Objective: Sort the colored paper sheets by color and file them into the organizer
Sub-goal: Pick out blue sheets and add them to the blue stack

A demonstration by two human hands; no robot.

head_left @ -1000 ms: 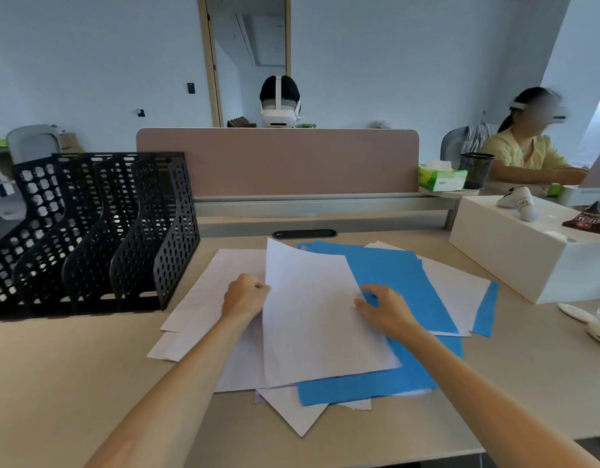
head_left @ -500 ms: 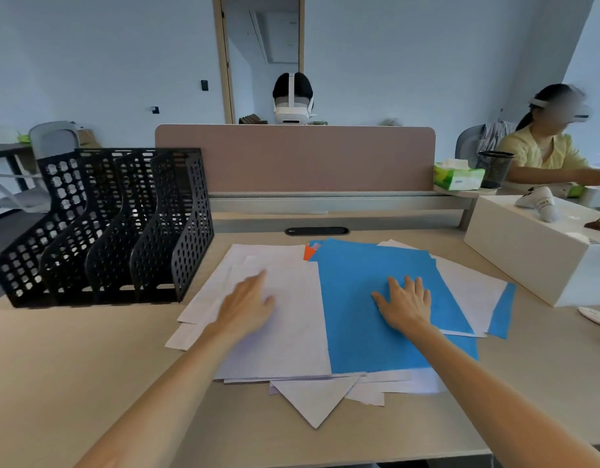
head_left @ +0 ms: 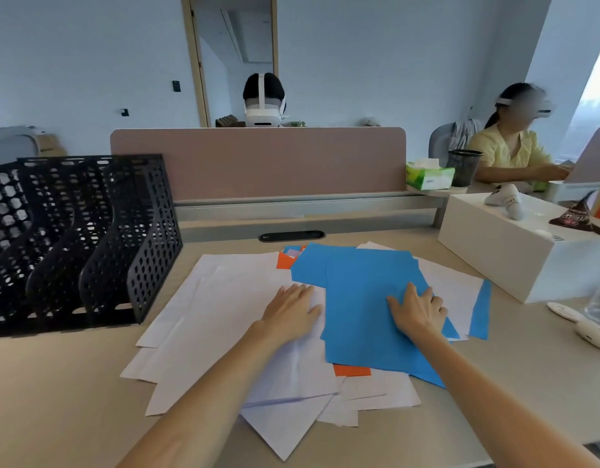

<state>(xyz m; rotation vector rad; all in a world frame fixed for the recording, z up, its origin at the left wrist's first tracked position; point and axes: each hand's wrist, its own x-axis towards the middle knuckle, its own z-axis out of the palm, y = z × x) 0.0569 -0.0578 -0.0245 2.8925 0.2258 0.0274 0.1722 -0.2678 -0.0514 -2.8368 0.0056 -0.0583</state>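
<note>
Both forearms are cut off by the near edge of the view. On the desk (head_left: 55, 400) a loose pile of paper is spread out. The near and left part of the pile is made up of white sheets (head_left: 221, 319); they overlap so much that their number cannot be told.

The left hand (head_left: 292, 312) is laid flat on the white sheets, palm down, fingers straight and close together, with nothing grasped. Just to its right, the right hand (head_left: 417, 309) is laid flat on the blue sheets (head_left: 359, 292), fingers slightly spread, and it too grasps nothing. The blue sheets lie on top of the right half of the pile. Orange paper (head_left: 352, 370) is almost wholly hidden: only a strip is seen at the near edge of the blue, and a corner at its far left. Whether these belong to one sheet cannot be told.

The organizer (head_left: 89, 238), black and perforated, stands on the left of the desk, near the pile but apart from it. Its left end is cut off, and its slots are hard to see into.

At the right a white box (head_left: 514, 261) is cut off by the edge, with a brown packet (head_left: 572, 219) on it.

Farther off, a divider panel (head_left: 258, 163) runs across the desk. Above it only a head in a white headset (head_left: 263, 113) is seen. At the far right are a tissue box (head_left: 430, 177), a mesh cup (head_left: 463, 167) and a seated person (head_left: 508, 150) in yellow.
</note>
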